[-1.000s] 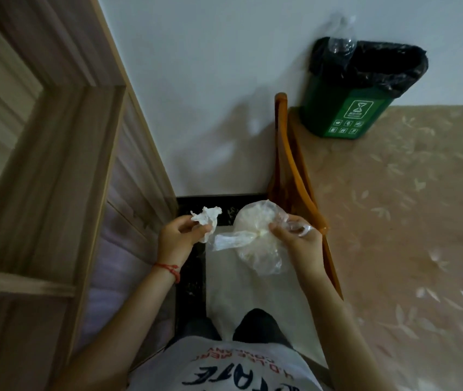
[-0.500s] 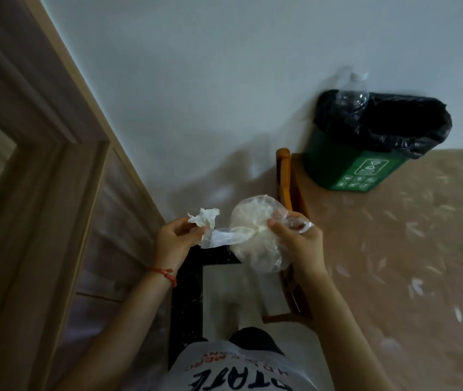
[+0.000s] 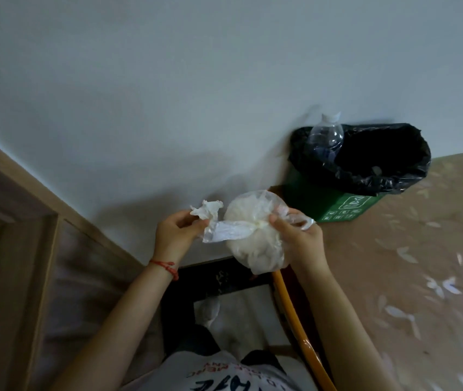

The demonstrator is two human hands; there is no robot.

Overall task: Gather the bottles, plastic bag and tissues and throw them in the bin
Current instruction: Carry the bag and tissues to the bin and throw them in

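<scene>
A clear plastic bag (image 3: 255, 238) stuffed with white tissues hangs between my hands at chest height. My right hand (image 3: 298, 235) pinches the bag at its knot and holds one handle loop. My left hand (image 3: 173, 232) grips a crumpled tissue (image 3: 209, 208) together with the bag's other handle strip. The green bin (image 3: 340, 204) with a black liner (image 3: 365, 170) stands against the wall, ahead and to the right. A clear plastic bottle (image 3: 326, 136) sticks up out of the bin at its left rim.
An orange wooden chair frame (image 3: 295, 314) stands below my hands, next to a dark-bordered tile (image 3: 224, 280). A wooden door frame (image 3: 27, 210) runs along the left. The tan floor (image 3: 410, 263) has white scraps scattered on it at the right.
The view has tilted up and moved closer to the bin. Both hands keep the same hold on the bag and tissue, now raised in front of the wall.
</scene>
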